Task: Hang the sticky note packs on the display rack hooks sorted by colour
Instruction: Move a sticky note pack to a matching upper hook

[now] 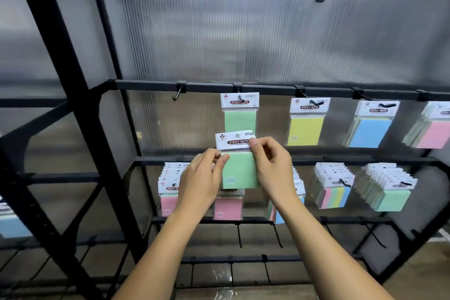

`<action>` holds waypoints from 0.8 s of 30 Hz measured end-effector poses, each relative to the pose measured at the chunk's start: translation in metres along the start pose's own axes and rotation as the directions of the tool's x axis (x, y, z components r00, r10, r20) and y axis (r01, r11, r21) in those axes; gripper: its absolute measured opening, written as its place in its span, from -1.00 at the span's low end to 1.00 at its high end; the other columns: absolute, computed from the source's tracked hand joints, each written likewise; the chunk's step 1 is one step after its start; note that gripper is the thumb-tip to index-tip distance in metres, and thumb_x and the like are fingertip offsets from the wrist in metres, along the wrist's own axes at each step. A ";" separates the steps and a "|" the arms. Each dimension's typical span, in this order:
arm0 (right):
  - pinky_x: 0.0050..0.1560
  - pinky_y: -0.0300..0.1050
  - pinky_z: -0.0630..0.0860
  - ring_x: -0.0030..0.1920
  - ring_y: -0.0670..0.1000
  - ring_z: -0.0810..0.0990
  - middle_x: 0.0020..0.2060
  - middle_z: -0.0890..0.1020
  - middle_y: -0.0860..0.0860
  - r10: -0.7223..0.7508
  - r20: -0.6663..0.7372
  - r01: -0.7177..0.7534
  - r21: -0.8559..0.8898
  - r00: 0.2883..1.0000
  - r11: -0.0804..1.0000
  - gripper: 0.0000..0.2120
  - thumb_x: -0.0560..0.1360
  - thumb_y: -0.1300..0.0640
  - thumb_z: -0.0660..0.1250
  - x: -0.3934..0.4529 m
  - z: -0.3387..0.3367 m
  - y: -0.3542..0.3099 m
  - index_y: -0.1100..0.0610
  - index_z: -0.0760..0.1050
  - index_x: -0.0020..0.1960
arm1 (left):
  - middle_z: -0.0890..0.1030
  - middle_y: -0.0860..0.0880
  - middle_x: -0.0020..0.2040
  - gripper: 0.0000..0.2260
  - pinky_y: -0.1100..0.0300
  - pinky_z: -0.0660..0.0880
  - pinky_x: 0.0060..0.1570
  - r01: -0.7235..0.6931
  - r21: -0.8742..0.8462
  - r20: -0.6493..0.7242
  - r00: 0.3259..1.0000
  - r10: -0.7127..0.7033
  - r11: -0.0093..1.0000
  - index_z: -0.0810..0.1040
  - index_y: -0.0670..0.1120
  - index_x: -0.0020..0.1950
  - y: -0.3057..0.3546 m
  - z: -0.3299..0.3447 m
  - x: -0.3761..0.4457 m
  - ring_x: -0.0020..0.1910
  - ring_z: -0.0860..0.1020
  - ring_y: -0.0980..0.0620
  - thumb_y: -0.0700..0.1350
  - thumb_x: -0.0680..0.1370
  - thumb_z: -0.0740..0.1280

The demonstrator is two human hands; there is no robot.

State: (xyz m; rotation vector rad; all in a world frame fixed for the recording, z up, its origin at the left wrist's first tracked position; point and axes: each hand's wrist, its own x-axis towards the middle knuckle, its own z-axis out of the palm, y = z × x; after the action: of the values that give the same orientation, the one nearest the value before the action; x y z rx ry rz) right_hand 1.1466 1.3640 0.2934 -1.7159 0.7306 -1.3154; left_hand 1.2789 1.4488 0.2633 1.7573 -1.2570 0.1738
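The rack [80,95] carries a top rail of hooks: green pack [239,114], yellow [306,126], blue [371,129] and pink [432,133]. Just below that hung green pack, both hands hold another green pack [239,165]. The left hand [202,178] pinches its left edge; the right hand [270,163] pinches the header card [233,141]. It looks light, with a stiff pad in slippery film and a bendable card; best gripped beside the punched hole.
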 end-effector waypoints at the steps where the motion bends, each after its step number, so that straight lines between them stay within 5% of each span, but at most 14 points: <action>1: -0.25 -0.17 0.37 -0.29 -0.10 0.45 -0.29 0.59 0.11 -0.026 -0.040 0.026 -0.005 0.999 1.000 -0.72 0.61 0.05 0.32 0.003 -0.002 -0.003 0.19 0.51 -0.20 | 0.53 0.08 -0.18 -0.73 0.05 0.42 -0.22 -0.019 0.037 0.000 1.000 0.019 0.999 0.48 -0.03 -0.03 0.001 0.001 0.001 -0.18 0.47 0.00 0.12 0.63 0.13; 5: -0.27 -0.22 0.36 -0.30 -0.12 0.43 -0.34 0.52 -0.04 -0.081 -0.145 0.085 0.022 0.986 0.996 -0.76 0.60 0.05 0.34 0.024 -0.008 -0.018 0.17 0.50 -0.17 | 0.52 0.11 -0.17 -0.84 0.07 0.42 -0.23 -0.037 0.138 0.014 0.999 0.035 0.990 0.45 -0.01 -0.05 -0.001 0.003 0.003 -0.18 0.45 0.04 0.03 0.64 0.20; 14: -0.25 -0.12 0.38 -0.27 -0.08 0.45 -0.25 0.59 0.20 -0.092 -0.132 0.098 0.039 0.987 0.994 -0.70 0.61 0.03 0.31 0.063 0.002 -0.025 0.24 0.51 -0.17 | 0.51 0.14 -0.17 -0.90 0.08 0.46 -0.19 0.009 0.172 0.062 0.998 -0.019 0.985 0.41 0.04 -0.04 -0.016 0.010 0.006 -0.15 0.46 0.09 0.03 0.61 0.23; 24: -0.28 -0.27 0.36 -0.28 -0.11 0.44 -0.29 0.57 0.10 -0.100 -0.173 0.102 0.001 0.980 0.995 -0.76 0.61 0.03 0.31 0.075 0.005 -0.006 0.16 0.52 -0.15 | 0.51 0.14 -0.19 -0.90 0.12 0.43 -0.25 0.028 0.161 0.057 0.998 -0.038 0.987 0.41 0.04 -0.07 -0.022 0.013 0.009 -0.18 0.45 0.10 0.02 0.61 0.23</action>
State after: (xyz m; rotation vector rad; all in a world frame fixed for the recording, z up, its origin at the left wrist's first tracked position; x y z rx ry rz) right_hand 1.1725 1.3059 0.3335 -1.6642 0.7415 -1.5504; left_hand 1.2961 1.4340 0.2486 1.9325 -1.2861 0.2092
